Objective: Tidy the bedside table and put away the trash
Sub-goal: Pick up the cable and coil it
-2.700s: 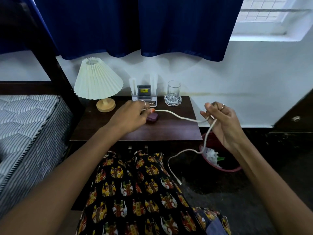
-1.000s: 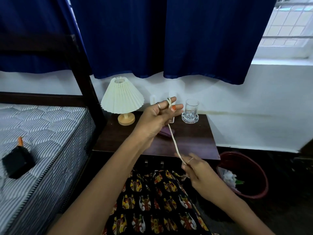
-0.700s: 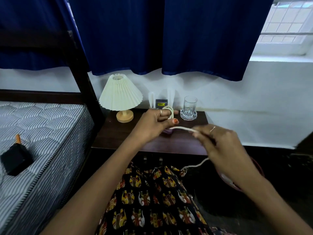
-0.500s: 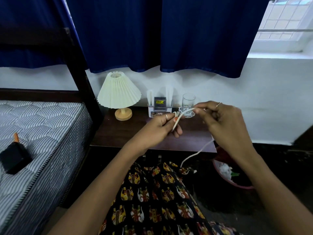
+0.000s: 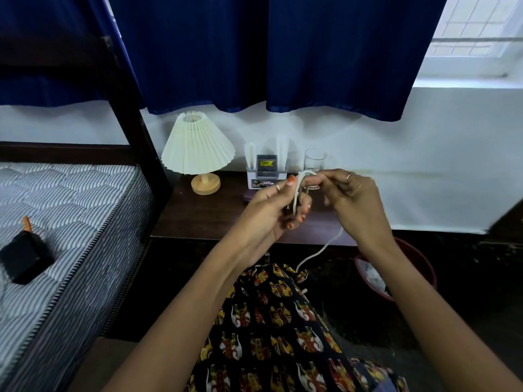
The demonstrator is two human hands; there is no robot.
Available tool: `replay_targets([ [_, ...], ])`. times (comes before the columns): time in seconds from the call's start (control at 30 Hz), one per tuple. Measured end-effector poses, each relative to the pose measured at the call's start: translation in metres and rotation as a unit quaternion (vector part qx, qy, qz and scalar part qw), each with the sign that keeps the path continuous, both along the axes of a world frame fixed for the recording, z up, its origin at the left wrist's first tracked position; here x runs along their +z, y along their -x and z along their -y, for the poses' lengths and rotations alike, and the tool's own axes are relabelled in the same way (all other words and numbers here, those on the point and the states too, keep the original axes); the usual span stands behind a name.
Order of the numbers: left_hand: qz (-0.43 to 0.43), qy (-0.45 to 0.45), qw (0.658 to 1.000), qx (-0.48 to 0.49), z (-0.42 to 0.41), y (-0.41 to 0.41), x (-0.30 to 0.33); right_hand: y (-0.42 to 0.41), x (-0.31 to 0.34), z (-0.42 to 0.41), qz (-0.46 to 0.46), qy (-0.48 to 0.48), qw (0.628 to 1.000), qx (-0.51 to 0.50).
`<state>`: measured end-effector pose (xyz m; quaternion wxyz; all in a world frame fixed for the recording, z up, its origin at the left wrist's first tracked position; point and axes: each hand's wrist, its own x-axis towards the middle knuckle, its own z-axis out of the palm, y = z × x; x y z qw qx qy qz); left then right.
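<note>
I see the striped grey mattress (image 5: 70, 222) filling the left, a small black box (image 5: 24, 261) lying on it. The dark wooden bench (image 5: 203, 219) beside it carries a cream pleated-shade lamp (image 5: 197, 149) at its back left corner, a white organiser caddy (image 5: 266, 171) mid-back and a clear drinking glass (image 5: 315, 161) to its right. A red plastic bin (image 5: 418, 267) stands on the floor off the bench's right edge. Over the bench front, my left grip (image 5: 271, 207) has the white charging cable (image 5: 300, 188) looped round its curled fingers; my right grip (image 5: 353, 199) pinches the cable, whose tail hangs toward my lap.
</note>
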<state>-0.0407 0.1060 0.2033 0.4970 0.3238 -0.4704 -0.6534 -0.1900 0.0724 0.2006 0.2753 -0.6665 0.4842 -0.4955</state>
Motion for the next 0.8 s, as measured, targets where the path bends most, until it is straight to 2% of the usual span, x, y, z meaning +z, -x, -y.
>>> replay_targets([
  [0.2, -0.025, -0.004, 1.000, -0.009, 0.001, 0.003, 0.002, -0.014, -0.022, -0.013, 0.120, -0.120, 0.981, 0.091],
  [0.37, -0.049, -0.022, 0.999, 0.002, 0.003, 0.004, -0.002, -0.018, -0.047, -0.022, 0.109, -0.163, 0.970, 0.144],
  [0.57, -0.078, -0.036, 0.995, 0.041, 0.004, 0.004, 0.000, -0.015, -0.074, -0.030, -0.083, -0.173, 0.970, 0.151],
  [0.67, -0.119, -0.044, 0.990, 0.064, 0.008, 0.005, 0.001, -0.013, -0.081, -0.034, -0.135, -0.175, 0.964, 0.147],
  [0.8, -0.088, -0.026, 0.992, 0.090, 0.013, 0.004, -0.003, -0.012, -0.074, -0.040, -0.256, -0.091, 0.955, 0.117],
])
